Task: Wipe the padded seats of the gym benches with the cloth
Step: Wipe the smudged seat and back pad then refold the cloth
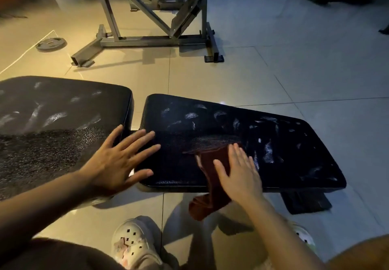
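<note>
Two black padded bench pads lie end to end in front of me. The right pad [284, 139] shows pale dusty smears on its far half. The left pad [52, 109] has similar smears and a rough grainy patch. My left hand [120, 158] rests flat with fingers spread across the gap between the pads, holding nothing. My right hand [237, 175] presses flat on a dark red cloth [216, 177] on the right pad's near edge. The cloth's lower end hangs off the front of the pad.
A grey steel machine frame [151, 40] stands on the tiled floor beyond the pads. A weight plate [50, 44] lies on the floor at the far left. The bench's dark foot [305, 202] sticks out at the lower right. My light clogs [134, 246] are below the pads.
</note>
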`<state>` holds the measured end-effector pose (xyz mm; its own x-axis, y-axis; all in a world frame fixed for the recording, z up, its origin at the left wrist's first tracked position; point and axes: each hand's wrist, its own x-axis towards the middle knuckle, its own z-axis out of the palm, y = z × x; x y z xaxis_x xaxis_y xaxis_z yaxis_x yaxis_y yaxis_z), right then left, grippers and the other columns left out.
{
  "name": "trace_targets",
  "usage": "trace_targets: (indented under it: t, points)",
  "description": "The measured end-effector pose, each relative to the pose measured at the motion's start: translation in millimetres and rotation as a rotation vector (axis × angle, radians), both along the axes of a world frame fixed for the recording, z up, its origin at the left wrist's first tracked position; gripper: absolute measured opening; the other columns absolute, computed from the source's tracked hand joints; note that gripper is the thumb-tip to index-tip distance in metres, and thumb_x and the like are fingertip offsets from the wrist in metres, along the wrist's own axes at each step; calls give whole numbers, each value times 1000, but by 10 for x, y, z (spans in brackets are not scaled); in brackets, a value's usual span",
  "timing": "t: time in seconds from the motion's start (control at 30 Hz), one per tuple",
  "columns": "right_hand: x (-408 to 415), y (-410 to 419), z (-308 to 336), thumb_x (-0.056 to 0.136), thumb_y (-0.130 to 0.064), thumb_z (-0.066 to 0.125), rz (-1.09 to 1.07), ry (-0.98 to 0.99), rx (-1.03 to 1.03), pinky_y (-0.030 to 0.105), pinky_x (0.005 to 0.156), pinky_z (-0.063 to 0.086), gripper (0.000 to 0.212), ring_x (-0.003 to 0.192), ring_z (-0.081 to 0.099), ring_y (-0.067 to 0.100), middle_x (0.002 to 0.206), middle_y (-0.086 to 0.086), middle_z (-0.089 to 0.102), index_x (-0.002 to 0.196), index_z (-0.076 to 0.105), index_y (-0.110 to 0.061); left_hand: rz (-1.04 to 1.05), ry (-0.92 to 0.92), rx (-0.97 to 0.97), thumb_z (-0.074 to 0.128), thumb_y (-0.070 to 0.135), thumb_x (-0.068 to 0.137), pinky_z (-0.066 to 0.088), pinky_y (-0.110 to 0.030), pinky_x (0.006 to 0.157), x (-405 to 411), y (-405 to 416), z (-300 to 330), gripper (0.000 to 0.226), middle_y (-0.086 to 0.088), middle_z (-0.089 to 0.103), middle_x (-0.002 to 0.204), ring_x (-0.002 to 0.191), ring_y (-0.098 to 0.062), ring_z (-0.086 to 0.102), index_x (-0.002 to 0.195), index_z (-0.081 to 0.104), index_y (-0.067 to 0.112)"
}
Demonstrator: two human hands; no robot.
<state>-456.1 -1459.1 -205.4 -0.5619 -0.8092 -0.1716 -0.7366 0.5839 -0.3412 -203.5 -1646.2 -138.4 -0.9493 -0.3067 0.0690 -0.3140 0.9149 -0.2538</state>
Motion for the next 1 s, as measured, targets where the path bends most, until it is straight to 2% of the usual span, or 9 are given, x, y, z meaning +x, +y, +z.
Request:
trace_targets:
  t: [0.07, 0.2, 0.33, 0.5, 0.6, 0.67, 0.83, 0.93, 1.0]
  points:
    - [-322, 151, -72, 95, -65, 11, -90, 2, 60, 36, 122, -3, 77, 150, -3, 14, 164, 0, -5, 156, -3, -20, -8, 37, -15, 16, 58, 102, 16, -52, 111, -87, 99, -5, 60, -7, 39, 150, 140, -21, 27, 144, 44, 26]
    - [-599, 132, -77, 100, -58, 13, -207, -47, 131, 39, 123, -1, 74, 151, -3, 19, 164, 7, -4, 156, -3, -13, 280, 206, 144, 12, 59, 101, 9, -50, 116, -533, 389, -108, 64, -6, 42, 151, 143, -21, 25, 141, 48, 24]
    - [-174, -39, -25, 102, -52, 15, -105, -29, -2, 35, 120, -8, 68, 150, -8, 19, 163, 5, -8, 155, -4, -15, 405, 359, 153, 26, 53, 98, 11, -47, 118, -729, 594, -258, 59, -6, 45, 148, 143, -23, 30, 138, 53, 19]
    - [201, -164, 19, 81, -72, -14, 36, -6, -82, 34, 117, -18, 80, 144, -24, 10, 153, -6, -24, 145, -21, -24, 355, 470, 116, 34, 44, 97, 14, -44, 118, -699, 607, -302, 53, -7, 53, 142, 139, -24, 38, 129, 62, 13]
    - [-21, -180, -47, 80, -72, -10, 27, 36, -27, 38, 115, -21, 82, 145, -21, 10, 154, -8, -25, 147, -21, -25, 354, 485, 110, 36, 41, 96, 18, -42, 117, -714, 598, -311, 50, -7, 56, 138, 137, -25, 41, 124, 66, 13]
    - [-303, -128, -122, 84, -73, -4, -76, 43, 22, 40, 117, -16, 86, 149, -13, 12, 158, -7, -18, 153, -13, -23, 362, 500, 114, 36, 40, 96, 18, -41, 116, -704, 596, -312, 49, -7, 58, 137, 135, -25, 43, 122, 67, 13]
    - [-1012, 119, -253, 83, -70, -8, -304, 21, 240, 48, 122, -4, 90, 151, -6, 18, 164, 4, -9, 155, -8, -16, 352, 544, 111, 35, 39, 97, 25, -40, 111, -708, 614, -320, 47, -7, 61, 133, 132, -25, 47, 118, 69, 12]
    - [-959, 52, -226, 94, -66, 1, -318, 17, 234, 51, 121, -3, 83, 151, -6, 22, 164, 8, -6, 155, -6, -11, 348, 525, 95, 36, 40, 96, 27, -41, 109, -720, 603, -326, 50, -9, 57, 137, 132, -27, 46, 125, 64, 11]
    - [-705, -47, -169, 97, -63, 5, -237, 35, 178, 48, 121, -8, 79, 150, -9, 22, 163, 8, -9, 155, -7, -11, 352, 501, 90, 35, 41, 96, 27, -42, 108, -726, 601, -326, 52, -9, 54, 140, 133, -28, 45, 130, 60, 12]
